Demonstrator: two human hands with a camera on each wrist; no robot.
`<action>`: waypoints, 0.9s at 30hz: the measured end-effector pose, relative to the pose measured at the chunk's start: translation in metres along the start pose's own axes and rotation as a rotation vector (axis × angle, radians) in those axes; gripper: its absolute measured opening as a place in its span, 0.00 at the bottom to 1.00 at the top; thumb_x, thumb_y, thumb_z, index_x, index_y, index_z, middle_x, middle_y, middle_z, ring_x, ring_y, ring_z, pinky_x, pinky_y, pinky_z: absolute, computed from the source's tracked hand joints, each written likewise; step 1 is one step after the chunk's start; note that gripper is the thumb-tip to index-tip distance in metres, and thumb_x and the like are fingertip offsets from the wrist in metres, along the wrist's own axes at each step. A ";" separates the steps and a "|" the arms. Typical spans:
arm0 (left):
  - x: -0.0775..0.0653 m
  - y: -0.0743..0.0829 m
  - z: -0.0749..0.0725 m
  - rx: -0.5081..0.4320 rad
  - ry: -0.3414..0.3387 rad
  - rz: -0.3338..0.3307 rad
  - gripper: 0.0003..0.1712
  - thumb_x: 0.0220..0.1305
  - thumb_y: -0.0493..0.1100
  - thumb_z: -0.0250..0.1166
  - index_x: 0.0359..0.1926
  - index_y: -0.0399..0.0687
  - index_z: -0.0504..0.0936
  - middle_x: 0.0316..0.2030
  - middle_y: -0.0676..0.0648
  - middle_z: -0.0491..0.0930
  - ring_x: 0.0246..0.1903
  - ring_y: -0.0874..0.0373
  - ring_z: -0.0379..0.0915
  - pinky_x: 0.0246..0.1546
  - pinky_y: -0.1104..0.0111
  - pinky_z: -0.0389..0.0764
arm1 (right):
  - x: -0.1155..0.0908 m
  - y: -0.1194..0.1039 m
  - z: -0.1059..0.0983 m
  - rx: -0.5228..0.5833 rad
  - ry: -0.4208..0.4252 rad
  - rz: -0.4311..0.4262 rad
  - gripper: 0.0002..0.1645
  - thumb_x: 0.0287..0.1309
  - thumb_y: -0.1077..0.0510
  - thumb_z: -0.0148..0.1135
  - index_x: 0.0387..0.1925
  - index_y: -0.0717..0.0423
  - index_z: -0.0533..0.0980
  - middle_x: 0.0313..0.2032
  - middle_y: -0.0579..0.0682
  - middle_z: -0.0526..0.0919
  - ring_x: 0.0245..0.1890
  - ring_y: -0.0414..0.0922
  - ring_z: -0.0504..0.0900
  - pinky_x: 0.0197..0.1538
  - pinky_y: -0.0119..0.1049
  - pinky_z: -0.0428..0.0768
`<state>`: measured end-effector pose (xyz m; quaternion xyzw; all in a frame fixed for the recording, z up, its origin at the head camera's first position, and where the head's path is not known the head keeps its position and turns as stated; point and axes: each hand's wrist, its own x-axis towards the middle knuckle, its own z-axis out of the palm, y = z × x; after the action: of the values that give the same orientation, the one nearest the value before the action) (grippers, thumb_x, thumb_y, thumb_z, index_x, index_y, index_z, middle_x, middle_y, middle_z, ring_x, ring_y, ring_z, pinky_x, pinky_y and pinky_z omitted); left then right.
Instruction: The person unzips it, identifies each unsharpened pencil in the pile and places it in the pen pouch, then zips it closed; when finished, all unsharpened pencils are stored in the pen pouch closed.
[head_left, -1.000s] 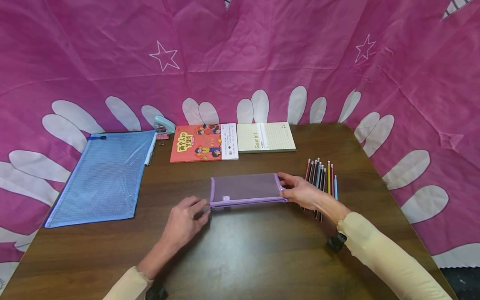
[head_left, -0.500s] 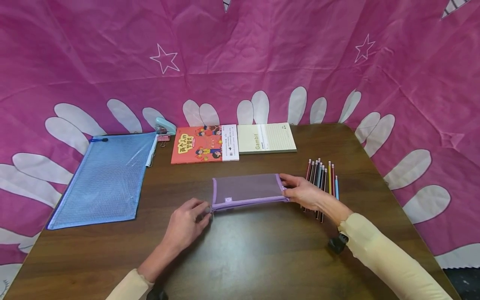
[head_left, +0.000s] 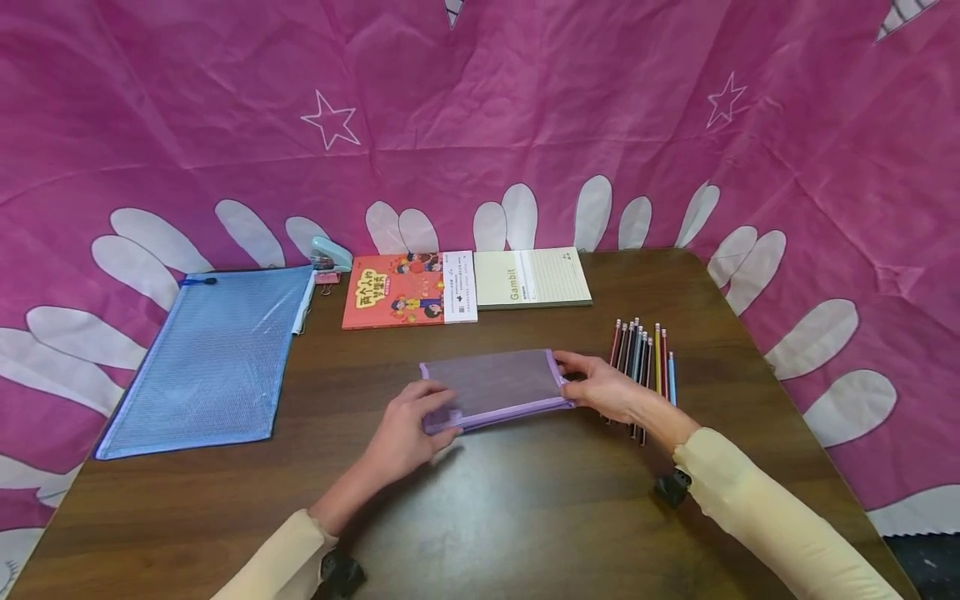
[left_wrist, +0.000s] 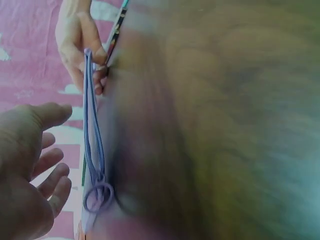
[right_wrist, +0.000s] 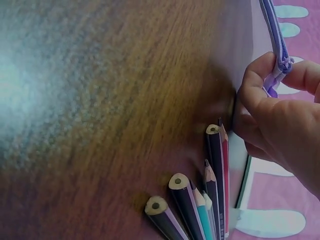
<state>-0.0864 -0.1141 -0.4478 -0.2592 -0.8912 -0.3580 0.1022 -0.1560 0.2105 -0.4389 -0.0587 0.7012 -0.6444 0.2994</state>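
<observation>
A purple-edged mesh zip pencil pouch (head_left: 495, 379) lies crosswise in the middle of the table. My right hand (head_left: 600, 387) pinches its right end between thumb and fingers; in the right wrist view the pinch sits just by the end of the zip (right_wrist: 280, 45). My left hand (head_left: 405, 429) is around the left end, and the left wrist view shows its fingers spread, apart from the pouch. There the zip edges part into a narrow gap, with a round pull ring (left_wrist: 86, 200) at the near end. Several pencils (head_left: 637, 358) lie under and beyond my right wrist.
A blue mesh zip folder (head_left: 202, 358) lies at the left. Along the back are a red book (head_left: 393, 292), a cream notepad (head_left: 555, 279), a light blue stapler-like object (head_left: 332, 252) and a pink binder clip (head_left: 326, 277). A pink cloth (head_left: 525, 100) hangs behind the table.
My left hand has left the pouch's front left corner and shifted right, over that end. The pouch's left end has come nearer to me. My right hand keeps its pinch.
</observation>
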 end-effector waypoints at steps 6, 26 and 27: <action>0.019 0.003 0.012 -0.016 -0.115 0.089 0.34 0.45 0.43 0.82 0.56 0.42 0.84 0.54 0.43 0.79 0.55 0.44 0.70 0.54 0.46 0.70 | 0.000 0.000 0.003 -0.014 0.017 -0.004 0.47 0.55 0.76 0.51 0.75 0.72 0.46 0.60 0.70 0.58 0.49 0.54 0.71 0.44 0.36 0.79; 0.023 -0.001 0.016 -0.101 -0.303 0.100 0.28 0.53 0.34 0.74 0.58 0.52 0.85 0.51 0.46 0.75 0.47 0.53 0.70 0.41 0.65 0.77 | -0.002 -0.003 0.005 -0.076 0.004 0.043 0.45 0.58 0.73 0.53 0.75 0.68 0.50 0.61 0.68 0.58 0.47 0.56 0.73 0.42 0.44 0.80; 0.023 -0.001 0.016 -0.114 -0.309 0.103 0.28 0.54 0.33 0.73 0.58 0.51 0.84 0.50 0.46 0.74 0.46 0.54 0.71 0.39 0.67 0.77 | -0.002 -0.004 0.005 -0.077 0.001 0.044 0.45 0.57 0.73 0.53 0.75 0.68 0.51 0.61 0.68 0.59 0.47 0.56 0.73 0.42 0.45 0.80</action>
<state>-0.1064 -0.0949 -0.4517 -0.3621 -0.8600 -0.3581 -0.0327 -0.1534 0.2068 -0.4346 -0.0543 0.7267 -0.6104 0.3105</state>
